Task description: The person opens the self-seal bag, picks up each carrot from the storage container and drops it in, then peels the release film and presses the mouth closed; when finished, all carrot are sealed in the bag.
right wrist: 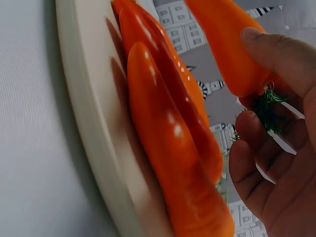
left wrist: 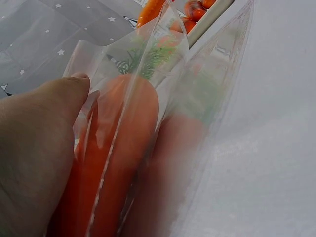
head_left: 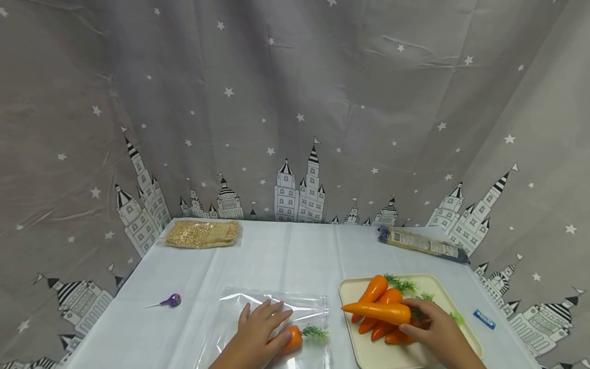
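Note:
A clear plastic bag [head_left: 276, 307] lies flat on the white table near the front, with one orange carrot [head_left: 292, 338] and its green top inside. My left hand [head_left: 265, 320] rests on the bag with its fingers spread straight and the thumb against that carrot [left wrist: 123, 148] through the plastic [left wrist: 207, 74]. To the right stands a cream tray [head_left: 359, 348] holding several carrots [head_left: 384, 320]. My right hand [head_left: 415, 320] grips another carrot [head_left: 378, 310] by its leafy end, just above the pile. The right wrist view shows that held carrot [right wrist: 227, 44] over the ones on the tray [right wrist: 168, 133].
A packet of yellow grains [head_left: 203, 234] lies at the back left and a long dark packet [head_left: 421, 244] at the back right. A purple lollipop [head_left: 171, 301] sits left of the bag, and a small blue item [head_left: 484, 319] right of the tray. A starry curtain surrounds the table.

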{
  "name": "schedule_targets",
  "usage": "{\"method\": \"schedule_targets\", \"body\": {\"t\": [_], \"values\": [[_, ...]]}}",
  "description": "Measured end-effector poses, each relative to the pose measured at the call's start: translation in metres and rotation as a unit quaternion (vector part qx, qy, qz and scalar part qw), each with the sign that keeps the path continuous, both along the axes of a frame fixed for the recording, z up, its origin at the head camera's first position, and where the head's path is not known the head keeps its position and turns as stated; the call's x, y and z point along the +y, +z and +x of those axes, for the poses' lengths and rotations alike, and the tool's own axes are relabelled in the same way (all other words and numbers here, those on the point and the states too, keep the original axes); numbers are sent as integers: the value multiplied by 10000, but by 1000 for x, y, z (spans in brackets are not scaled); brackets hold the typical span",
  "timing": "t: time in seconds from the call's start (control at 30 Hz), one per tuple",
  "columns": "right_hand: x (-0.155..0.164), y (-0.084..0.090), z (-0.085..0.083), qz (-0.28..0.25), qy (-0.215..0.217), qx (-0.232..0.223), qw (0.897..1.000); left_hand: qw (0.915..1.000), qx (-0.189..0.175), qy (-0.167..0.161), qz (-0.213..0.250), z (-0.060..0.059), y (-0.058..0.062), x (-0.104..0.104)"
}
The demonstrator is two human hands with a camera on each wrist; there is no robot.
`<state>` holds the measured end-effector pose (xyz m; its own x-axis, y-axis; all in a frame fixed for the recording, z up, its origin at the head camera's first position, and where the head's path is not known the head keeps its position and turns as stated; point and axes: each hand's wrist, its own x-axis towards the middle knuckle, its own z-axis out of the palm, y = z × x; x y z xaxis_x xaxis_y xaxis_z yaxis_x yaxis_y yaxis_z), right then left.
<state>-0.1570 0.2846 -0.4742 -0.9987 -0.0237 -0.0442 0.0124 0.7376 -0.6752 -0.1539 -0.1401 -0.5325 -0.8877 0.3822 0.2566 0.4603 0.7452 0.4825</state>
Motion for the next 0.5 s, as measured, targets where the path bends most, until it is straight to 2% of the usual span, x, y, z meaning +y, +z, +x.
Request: {"method": "schedule_targets", "body": {"t": [0.3,0.5], "values": [[-21,0,-4,225,141,224,9994,9999,-89,26,-113,-1,-1,0],[-33,0,-8,-104,409,157,9990,9998,-139,-35,-170,-1,-1,0]]}}
